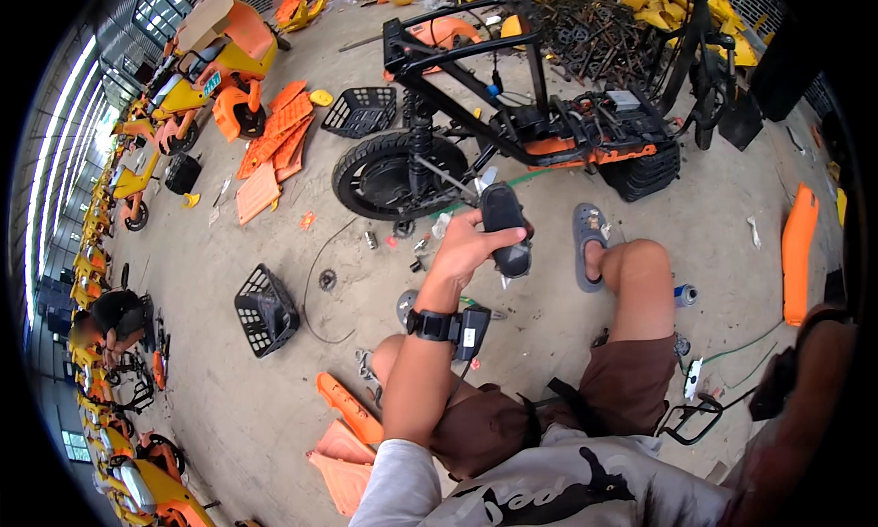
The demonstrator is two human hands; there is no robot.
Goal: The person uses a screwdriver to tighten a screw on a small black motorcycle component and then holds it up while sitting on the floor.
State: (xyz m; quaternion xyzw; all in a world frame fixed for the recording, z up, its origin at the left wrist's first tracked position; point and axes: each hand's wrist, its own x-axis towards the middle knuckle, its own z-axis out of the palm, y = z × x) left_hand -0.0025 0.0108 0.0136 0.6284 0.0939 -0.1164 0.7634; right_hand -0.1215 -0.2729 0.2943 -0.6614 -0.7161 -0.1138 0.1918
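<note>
My left hand grips an oblong black part, thumb across its face, just in front of the rear wheel of a stripped black scooter frame with an orange lower rail. A black wrist device with a cable is strapped to that forearm. My right arm is at the dark right rim beside something black; its fingers cannot be made out. Small metal parts, a cogged disc and a spray can lie on the floor around my bent legs.
Black baskets, stacked orange panels, loose orange pieces and thin green lines lie on the concrete floor. A heap of dark metal parts is behind the frame. Another person crouches at left beside rows of yellow-orange scooters.
</note>
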